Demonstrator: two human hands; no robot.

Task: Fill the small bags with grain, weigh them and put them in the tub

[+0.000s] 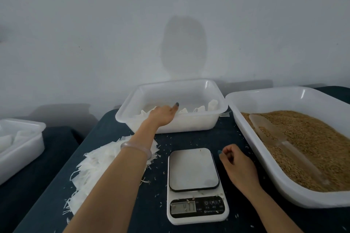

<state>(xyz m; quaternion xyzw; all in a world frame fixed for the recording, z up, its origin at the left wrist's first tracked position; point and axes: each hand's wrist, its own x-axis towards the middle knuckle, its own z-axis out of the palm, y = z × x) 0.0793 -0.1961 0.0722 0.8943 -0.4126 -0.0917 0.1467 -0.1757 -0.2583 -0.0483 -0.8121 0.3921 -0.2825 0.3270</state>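
Note:
My left hand (164,114) reaches over the front rim of the white tub (191,126) at the back of the table, one finger raised; what its other fingers touch is hidden by the rim. Several filled small white bags (205,108) lie inside the tub. My right hand (233,159) hovers loosely curled and holding nothing, just right of the white kitchen scale (195,185), whose platform is bare. A pile of flat small bags (94,168) lies under my left forearm. The big white tray of brown grain (310,138) with a clear scoop (272,134) sits at right.
Another white tub (20,147) with bags stands on a separate surface at far left. Loose grains are scattered on the dark blue tabletop (151,204) around the scale. A pale wall rises right behind the tubs.

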